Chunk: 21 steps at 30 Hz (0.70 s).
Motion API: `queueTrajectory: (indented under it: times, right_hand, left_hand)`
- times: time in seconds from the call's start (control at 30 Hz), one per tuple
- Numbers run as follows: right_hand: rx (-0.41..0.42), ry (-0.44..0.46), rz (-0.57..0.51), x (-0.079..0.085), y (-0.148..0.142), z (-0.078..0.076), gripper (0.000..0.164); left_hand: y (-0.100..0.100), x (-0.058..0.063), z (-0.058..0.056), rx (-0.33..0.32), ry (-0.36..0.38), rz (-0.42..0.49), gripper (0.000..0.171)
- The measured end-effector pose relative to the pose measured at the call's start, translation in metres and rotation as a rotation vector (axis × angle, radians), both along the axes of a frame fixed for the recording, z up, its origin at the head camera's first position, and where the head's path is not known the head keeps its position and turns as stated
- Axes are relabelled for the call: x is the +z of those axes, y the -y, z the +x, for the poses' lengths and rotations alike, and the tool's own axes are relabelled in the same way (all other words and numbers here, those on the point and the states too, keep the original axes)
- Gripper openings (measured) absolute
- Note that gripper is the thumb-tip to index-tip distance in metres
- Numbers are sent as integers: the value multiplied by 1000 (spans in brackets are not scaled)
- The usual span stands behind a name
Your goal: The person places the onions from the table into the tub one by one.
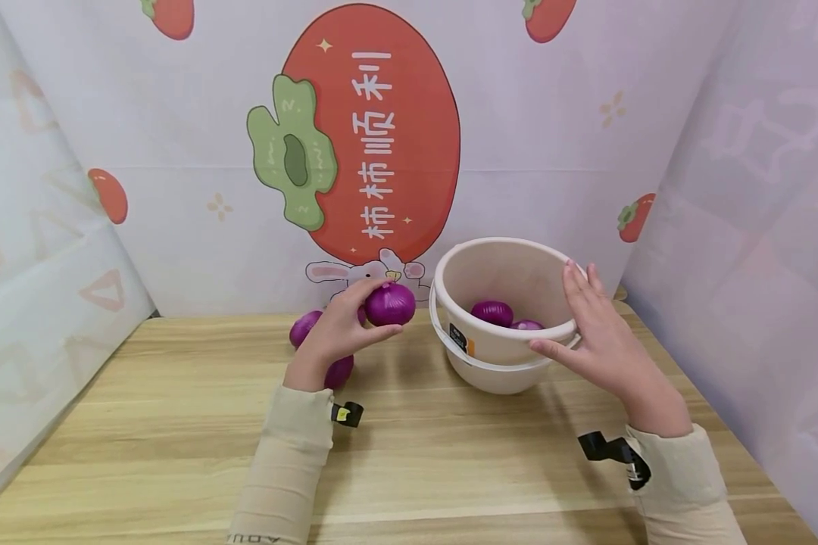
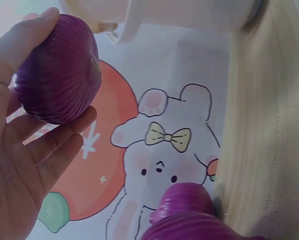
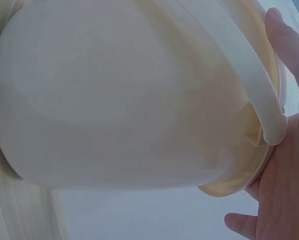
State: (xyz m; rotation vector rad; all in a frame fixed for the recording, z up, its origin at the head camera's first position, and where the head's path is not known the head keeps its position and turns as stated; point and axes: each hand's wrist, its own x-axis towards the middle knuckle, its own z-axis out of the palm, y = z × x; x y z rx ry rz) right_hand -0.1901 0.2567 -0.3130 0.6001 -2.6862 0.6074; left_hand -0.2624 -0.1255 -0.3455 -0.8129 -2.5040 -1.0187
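My left hand (image 1: 337, 329) holds a purple onion (image 1: 391, 304) between thumb and fingers, above the table and left of the bucket. The left wrist view shows the held onion (image 2: 62, 70) large, its ridged skin facing the camera. Several more purple onions (image 1: 304, 329) lie on the table behind and under that hand, partly hidden by it. A cream bucket (image 1: 497, 344) stands at the right with at least two onions (image 1: 492, 313) inside. My right hand (image 1: 603, 344) rests against the bucket's right rim, fingers fairly straight and thumb toward the near side.
The bucket's handle (image 1: 443, 337) hangs down around its outer wall. Under everything is a wood-grain table (image 1: 409, 469). A white cloth backdrop (image 1: 198, 113) printed with persimmons and a rabbit closes the back, and pale cloth panels (image 1: 743, 265) flank both sides.
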Motion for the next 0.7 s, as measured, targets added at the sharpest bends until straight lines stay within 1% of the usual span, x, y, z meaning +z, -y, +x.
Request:
queueTrajectory:
  times: [0.17, 0.27, 0.37, 0.7]
  right_hand:
    - [-1, 0, 5, 0, 0, 1, 110]
    - [-3, 0, 8, 0, 0, 1, 110]
    - [-6, 4, 8, 0, 0, 1, 110]
    - [2, 1, 4, 0, -1, 0, 112]
  left_hand:
    - [2, 8, 9, -29, -66, 36, 74]
    - [2, 12, 13, -57, -90, 54, 74]
    - [1, 16, 15, -78, -104, 69, 74]
    - [-1, 23, 22, -107, -145, 72, 74]
